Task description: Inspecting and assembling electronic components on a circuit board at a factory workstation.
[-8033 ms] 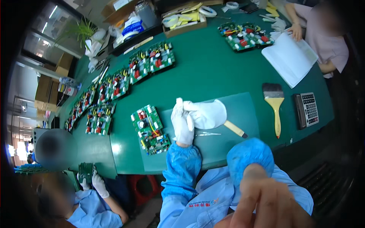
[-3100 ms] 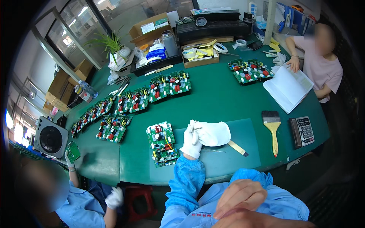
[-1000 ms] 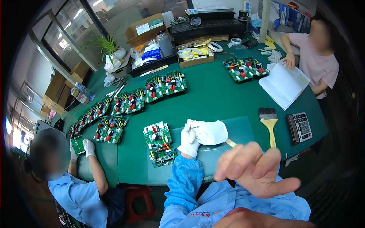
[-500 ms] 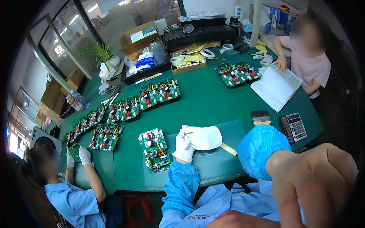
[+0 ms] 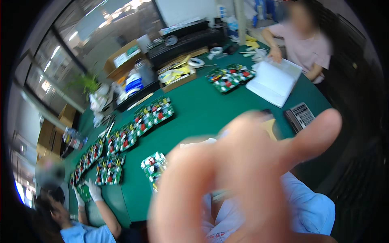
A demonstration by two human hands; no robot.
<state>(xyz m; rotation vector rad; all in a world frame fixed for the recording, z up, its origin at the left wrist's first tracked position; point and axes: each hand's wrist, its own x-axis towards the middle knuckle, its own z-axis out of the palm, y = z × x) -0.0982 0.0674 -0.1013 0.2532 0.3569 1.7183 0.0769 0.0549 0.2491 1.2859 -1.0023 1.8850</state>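
Note:
My bare right hand (image 5: 243, 162) fills the middle of the head view, very close and blurred. One digit stretches to the right, apart from the other fingers, which reach down past the lower edge; nothing shows in it. Behind it, only a sliver of white glove fabric (image 5: 198, 141) shows, and my left hand and whatever it holds are hidden. Just left of my right hand lies a green circuit board (image 5: 153, 165) with white parts, partly covered by my fingers. My light blue clothing (image 5: 310, 204) shows below.
Rows of populated circuit boards (image 5: 121, 139) stand on the green table (image 5: 184, 117) at left; more boards (image 5: 229, 78) lie farther back. A co-worker at left holds a green board (image 5: 84, 192). Another person touches an open notebook (image 5: 273, 83), near a calculator (image 5: 299, 115). Boxes (image 5: 177, 79) stand behind.
My right hand has swung from the lower right to the middle, now covering my gloved left hand and the white glove it held. The whole view has shifted and tilted.

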